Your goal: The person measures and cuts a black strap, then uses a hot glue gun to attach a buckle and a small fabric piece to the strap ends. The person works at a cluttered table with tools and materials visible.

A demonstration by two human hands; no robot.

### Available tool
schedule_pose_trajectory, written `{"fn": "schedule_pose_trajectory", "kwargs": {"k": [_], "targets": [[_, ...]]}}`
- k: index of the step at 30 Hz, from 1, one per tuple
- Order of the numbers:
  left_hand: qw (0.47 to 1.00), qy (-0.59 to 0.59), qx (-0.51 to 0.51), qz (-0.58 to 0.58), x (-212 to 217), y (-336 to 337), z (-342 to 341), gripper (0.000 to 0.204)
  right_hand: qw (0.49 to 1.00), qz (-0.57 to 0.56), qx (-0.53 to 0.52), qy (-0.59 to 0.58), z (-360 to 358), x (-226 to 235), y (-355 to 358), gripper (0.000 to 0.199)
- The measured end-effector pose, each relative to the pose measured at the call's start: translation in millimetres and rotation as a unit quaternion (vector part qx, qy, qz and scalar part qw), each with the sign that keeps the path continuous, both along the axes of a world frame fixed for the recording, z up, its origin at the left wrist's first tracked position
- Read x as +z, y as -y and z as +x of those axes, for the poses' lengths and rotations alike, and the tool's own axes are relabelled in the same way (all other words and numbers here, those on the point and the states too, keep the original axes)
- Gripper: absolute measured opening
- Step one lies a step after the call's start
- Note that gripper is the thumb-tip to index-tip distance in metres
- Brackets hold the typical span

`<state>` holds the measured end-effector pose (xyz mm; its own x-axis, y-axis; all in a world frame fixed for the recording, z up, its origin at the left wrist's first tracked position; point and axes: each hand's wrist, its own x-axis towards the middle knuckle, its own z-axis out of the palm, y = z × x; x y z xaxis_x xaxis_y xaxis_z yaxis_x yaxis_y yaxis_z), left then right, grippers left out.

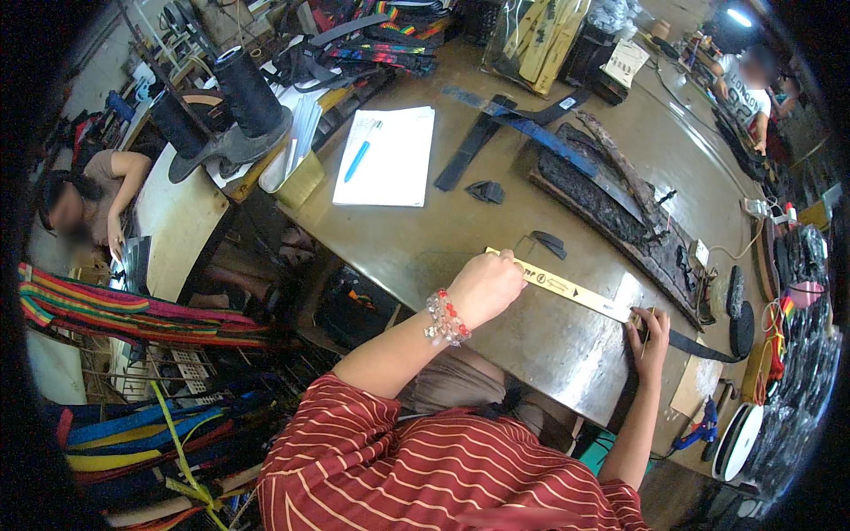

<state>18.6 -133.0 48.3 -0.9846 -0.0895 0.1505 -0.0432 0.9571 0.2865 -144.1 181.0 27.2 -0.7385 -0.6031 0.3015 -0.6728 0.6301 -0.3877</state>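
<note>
A flat yellow ruler with dark print lies across the near part of the table, slanting down to the right. My left hand, a beaded bracelet at its wrist, is closed round the ruler's left end. At the other end my right hand pinches with thumb and fingers. A black webbing strap runs from beside my right hand to a black roll on the right; whether it passes beneath the ruler is hidden. Just beyond the ruler lies a short black strap end.
Paper sheets with a blue pen lie at the left. Beyond my hands are black straps and a long dark padded board. A blue glue gun and white spool are at the right. Thread cones stand left; co-workers sit left and far right.
</note>
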Motion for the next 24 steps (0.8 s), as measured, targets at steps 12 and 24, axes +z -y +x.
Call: {"fn": "schedule_pose_trajectory", "kwargs": {"k": [12,24], "targets": [[1.000,0.020,0.004,0.001,1.9,-1.2,-4.6,0.026,0.941,-0.294,-0.108,0.128,-14.2,-27.8,-17.8,0.033],[0.999,0.028,-0.012,0.024,8.5,2.9,0.1,0.027,0.987,-0.135,-0.043,0.080,13.5,-26.7,38.2,0.038]]}}
